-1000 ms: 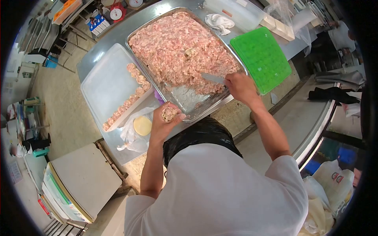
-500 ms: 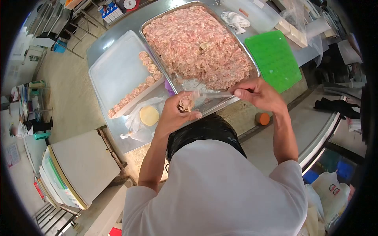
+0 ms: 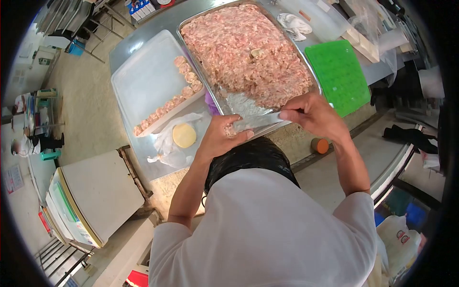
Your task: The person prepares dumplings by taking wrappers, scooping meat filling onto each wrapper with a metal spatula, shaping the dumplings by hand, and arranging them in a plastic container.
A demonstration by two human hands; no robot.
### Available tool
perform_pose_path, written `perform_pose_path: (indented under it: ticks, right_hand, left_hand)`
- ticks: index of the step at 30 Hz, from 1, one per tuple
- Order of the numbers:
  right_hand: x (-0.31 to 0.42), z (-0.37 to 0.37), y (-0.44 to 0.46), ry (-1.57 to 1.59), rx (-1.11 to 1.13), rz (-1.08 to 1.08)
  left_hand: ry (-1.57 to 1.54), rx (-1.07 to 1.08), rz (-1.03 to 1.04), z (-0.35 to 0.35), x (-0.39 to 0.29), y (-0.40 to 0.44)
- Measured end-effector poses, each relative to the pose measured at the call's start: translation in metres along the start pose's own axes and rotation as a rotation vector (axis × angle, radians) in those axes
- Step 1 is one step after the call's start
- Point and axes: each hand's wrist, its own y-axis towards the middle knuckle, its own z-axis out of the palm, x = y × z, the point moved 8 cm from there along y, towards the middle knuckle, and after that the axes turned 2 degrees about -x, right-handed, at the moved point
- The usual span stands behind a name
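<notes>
My left hand [image 3: 217, 138] is curled around a meat-filled dumpling [image 3: 230, 130], mostly hidden by the fingers. Pinched in my right hand [image 3: 313, 115] is a flat spatula [image 3: 259, 121], whose blade reaches left onto the dumpling's top. Both hands are at the near edge of a metal tray [image 3: 221, 106] heaped with minced meat filling [image 3: 244, 48]; its near-left corner shows bare metal. A small pale piece [image 3: 257, 53] lies on the filling. Left of my left hand, a stack of round wrappers [image 3: 184, 135] rests on a plastic bag [image 3: 165, 146].
Finished-looking dumplings [image 3: 169, 106] line two edges of a white plastic container [image 3: 143, 62] on the left. A green board [image 3: 337, 76] and a white cloth [image 3: 294, 26] lie right of the tray. An orange-lidded jar [image 3: 320, 145] stands below the table's right side.
The spatula has swung over the dumpling, its blade now across the top. My left fingers have closed further around the dumpling. The whole view has shifted slightly.
</notes>
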Motion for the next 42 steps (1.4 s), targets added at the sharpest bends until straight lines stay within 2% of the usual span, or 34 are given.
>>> perform_pose_path:
  ticks: [1,4,7,10,13,15,17,20,22,25,28,29,32,38,40,42]
  right_hand:
    - [-0.002,0.005,0.002,0.047,0.007,-0.043]
    - [-0.014,0.020,0.007,0.130,0.035,0.007]
    - [-0.009,0.001,0.003,-0.027,0.030,0.104]
    - [0.005,0.017,0.008,0.071,-0.021,-0.081]
    - [-0.020,0.026,0.014,0.117,0.040,-0.026]
    - [-0.025,0.005,0.010,0.165,0.014,0.038]
    - [-0.023,-0.009,0.008,0.152,-0.037,0.101]
    - [-0.019,-0.012,0.010,0.034,0.002,0.102]
    - [-0.017,-0.003,0.012,0.094,0.021,0.091]
    - [-0.017,0.015,0.015,0.134,0.024,0.052]
    - [-0.008,0.005,0.009,0.035,-0.012,0.107]
    - [-0.006,0.001,0.008,-0.018,-0.021,0.139]
    - [0.003,0.016,0.013,0.039,-0.055,-0.053]
    - [-0.007,0.002,0.010,0.037,-0.003,0.138]
    - [-0.003,0.014,0.014,0.065,0.015,0.062]
    - [-0.008,0.025,0.017,0.107,0.031,0.022]
  left_hand:
    - [0.012,0.005,0.011,-0.001,-0.007,0.001]
    - [-0.025,0.053,-0.003,-0.001,-0.015,0.000]
    - [0.020,-0.079,0.049,-0.010,-0.009,-0.006]
    - [0.086,0.083,-0.020,-0.001,-0.007,-0.004]
    - [0.137,0.040,0.023,-0.011,-0.005,-0.006]
    - [-0.190,-0.001,-0.006,-0.016,0.002,-0.010]
    - [-0.312,-0.074,-0.034,-0.017,0.004,-0.013]
    - [-0.197,-0.129,-0.040,-0.018,-0.001,-0.007]
    - [-0.155,-0.030,-0.026,-0.015,0.005,-0.005]
    - [-0.029,-0.059,-0.001,-0.016,0.002,-0.007]
    - [-0.166,-0.037,-0.038,-0.009,-0.009,-0.006]
    - [-0.106,-0.037,-0.019,-0.009,-0.009,-0.004]
    - [0.036,-0.025,0.023,-0.009,-0.007,-0.004]
    - [0.034,-0.033,0.003,-0.015,-0.006,-0.008]
    - [-0.015,-0.035,-0.060,-0.011,-0.004,-0.007]
    - [0.110,-0.012,-0.037,-0.013,-0.007,-0.006]
